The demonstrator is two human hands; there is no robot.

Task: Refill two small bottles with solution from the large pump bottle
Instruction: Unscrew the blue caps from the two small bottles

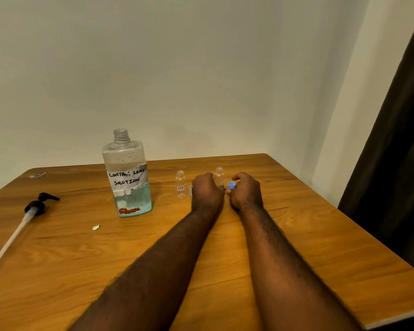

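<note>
pinching blue cap in right hand; left hand curled by small bottle, cannot tell whether gripping. steady bottle upright, set cap close by.

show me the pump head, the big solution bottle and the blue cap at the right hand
pump head (36, 207), head view, black collar
big solution bottle (126, 178), head view, handwritten label
blue cap (231, 185), head view, its side wall

Paper scrap on wooden table
</note>
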